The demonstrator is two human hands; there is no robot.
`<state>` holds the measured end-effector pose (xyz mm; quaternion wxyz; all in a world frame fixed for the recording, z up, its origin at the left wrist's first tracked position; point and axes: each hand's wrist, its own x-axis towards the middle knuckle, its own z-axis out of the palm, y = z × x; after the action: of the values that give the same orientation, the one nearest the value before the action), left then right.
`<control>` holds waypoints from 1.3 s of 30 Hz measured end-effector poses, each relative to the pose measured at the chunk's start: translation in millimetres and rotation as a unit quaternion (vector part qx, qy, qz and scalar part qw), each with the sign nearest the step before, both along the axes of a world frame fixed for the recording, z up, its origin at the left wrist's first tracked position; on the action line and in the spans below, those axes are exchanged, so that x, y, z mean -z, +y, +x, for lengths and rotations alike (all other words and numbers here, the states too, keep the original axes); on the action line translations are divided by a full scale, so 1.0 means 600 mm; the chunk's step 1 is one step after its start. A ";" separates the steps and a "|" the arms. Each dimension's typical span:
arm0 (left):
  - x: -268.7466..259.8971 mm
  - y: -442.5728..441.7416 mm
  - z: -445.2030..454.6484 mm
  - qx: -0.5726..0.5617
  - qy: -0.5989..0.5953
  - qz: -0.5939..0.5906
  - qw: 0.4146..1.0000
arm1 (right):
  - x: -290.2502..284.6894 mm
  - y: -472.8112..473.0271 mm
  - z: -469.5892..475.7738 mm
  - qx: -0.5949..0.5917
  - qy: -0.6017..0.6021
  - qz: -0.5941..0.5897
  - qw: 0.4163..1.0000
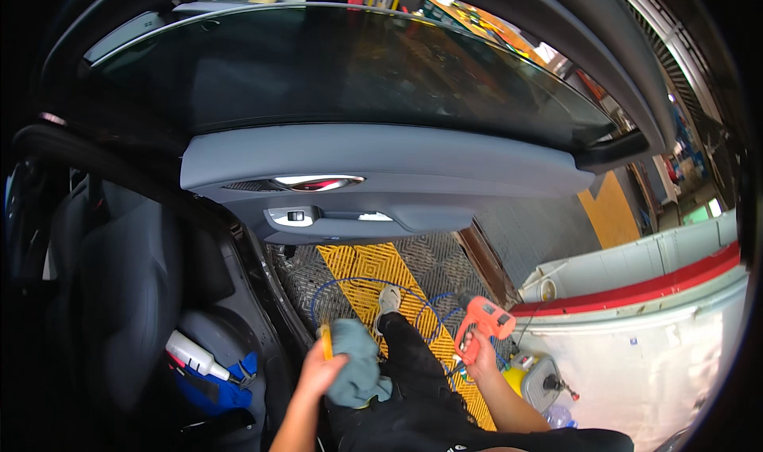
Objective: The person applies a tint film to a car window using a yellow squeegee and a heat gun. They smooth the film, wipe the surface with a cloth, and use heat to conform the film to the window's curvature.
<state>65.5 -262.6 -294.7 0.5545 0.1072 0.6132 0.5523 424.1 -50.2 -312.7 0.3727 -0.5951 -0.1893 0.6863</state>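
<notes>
My right hand [481,356] grips the handle of an orange heat gun [486,320], its dark nozzle pointing up and left. In my left hand [323,365] are a grey-green cloth [356,362] and a flat yellow tool [326,342], perhaps a scraper, that stands up beside the thumb. Ahead of me stands an open car door with a grey inner panel [381,154], a chrome door handle [319,182] and a window switch [296,216]. Above the panel, the dark window glass [346,70] is raised, its top edge just short of the frame.
On the car seat [208,327] at left lie a white spray bottle [197,353] and a blue cloth or bag [217,386]. A blue hose [363,279] loops over the yellow and grey grid floor [366,261]. A grey and yellow machine [527,380] stands by the white wall [644,345] at right.
</notes>
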 end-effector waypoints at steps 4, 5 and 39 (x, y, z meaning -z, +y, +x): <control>-0.019 -0.117 -0.100 -0.146 0.214 -0.132 0.957 | 0.057 0.024 0.052 0.024 -0.016 -0.015 0.999; -0.021 -0.144 -0.112 -0.198 0.260 -0.142 0.934 | 0.071 0.032 0.063 0.029 -0.027 -0.029 0.999; -0.011 -0.006 -0.039 0.069 0.298 -0.099 0.947 | 0.084 0.024 0.062 0.181 0.035 0.126 0.975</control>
<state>41.9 -266.1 -287.9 0.3908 0.2542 0.7931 0.3920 461.6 -35.6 -363.4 0.5694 -0.5430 -0.1501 0.5987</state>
